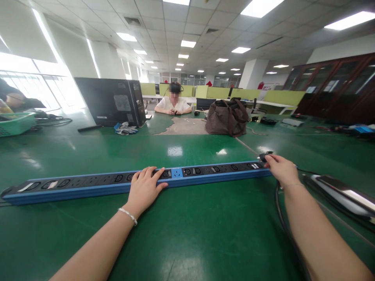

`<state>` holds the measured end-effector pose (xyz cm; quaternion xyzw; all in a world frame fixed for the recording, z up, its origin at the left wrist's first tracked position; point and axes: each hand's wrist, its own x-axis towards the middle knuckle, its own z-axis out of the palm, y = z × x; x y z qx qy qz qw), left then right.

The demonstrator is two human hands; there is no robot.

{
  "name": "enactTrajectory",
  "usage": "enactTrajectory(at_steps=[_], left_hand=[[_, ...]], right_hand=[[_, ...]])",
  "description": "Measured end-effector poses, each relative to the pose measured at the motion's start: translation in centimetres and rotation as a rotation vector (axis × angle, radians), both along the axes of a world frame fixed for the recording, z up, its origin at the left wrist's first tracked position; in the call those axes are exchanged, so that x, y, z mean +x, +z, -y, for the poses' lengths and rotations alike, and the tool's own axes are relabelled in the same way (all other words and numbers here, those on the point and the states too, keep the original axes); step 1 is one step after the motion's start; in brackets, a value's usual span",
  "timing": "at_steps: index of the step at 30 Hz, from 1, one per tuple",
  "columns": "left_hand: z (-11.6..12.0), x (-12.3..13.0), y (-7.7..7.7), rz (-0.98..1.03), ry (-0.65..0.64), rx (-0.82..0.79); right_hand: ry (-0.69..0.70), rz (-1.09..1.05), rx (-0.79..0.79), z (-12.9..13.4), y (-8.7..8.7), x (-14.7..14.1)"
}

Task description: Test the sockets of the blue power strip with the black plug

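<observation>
A long blue and black power strip (pixel 99 184) with several sockets lies across the green table. My left hand (pixel 147 186) rests on its middle with the fingers spread, just beside a light blue socket (pixel 176 173). At the strip's right end, my right hand (pixel 280 169) is closed on a black plug (pixel 263 157). From under that hand a thick black cable (pixel 279 210) runs down toward me. Whether the plug touches a socket is hard to tell, as the fingers partly cover it.
A black computer case (pixel 109 101) stands at the back left, with gloves (pixel 125 128) before it. A brown bag (pixel 227 117) sits at the back. To the right lies a black and silver device (pixel 342 195). A green basket (pixel 17 124) is far left. Another person (pixel 174 102) sits opposite.
</observation>
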<state>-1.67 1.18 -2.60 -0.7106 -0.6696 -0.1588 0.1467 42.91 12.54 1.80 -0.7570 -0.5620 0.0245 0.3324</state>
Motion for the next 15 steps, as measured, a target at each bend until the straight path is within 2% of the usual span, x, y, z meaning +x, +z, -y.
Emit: enactTrajectory(at_steps=[6,10,15], left_hand=[[0.0,0.0,-0.1,-0.011,-0.001,0.007],[0.0,-0.1,-0.1,-0.036,-0.009,0.012],[0.0,-0.1,-0.1,-0.032,-0.010,0.018]], right_hand=[[-0.105,0.130,-0.127,-0.5,1.5,1.4],[-0.045,0.252,-0.233,-1.2,1.5,3.3],[0.027,0.342,-0.302,-1.7,0.7,4.0]])
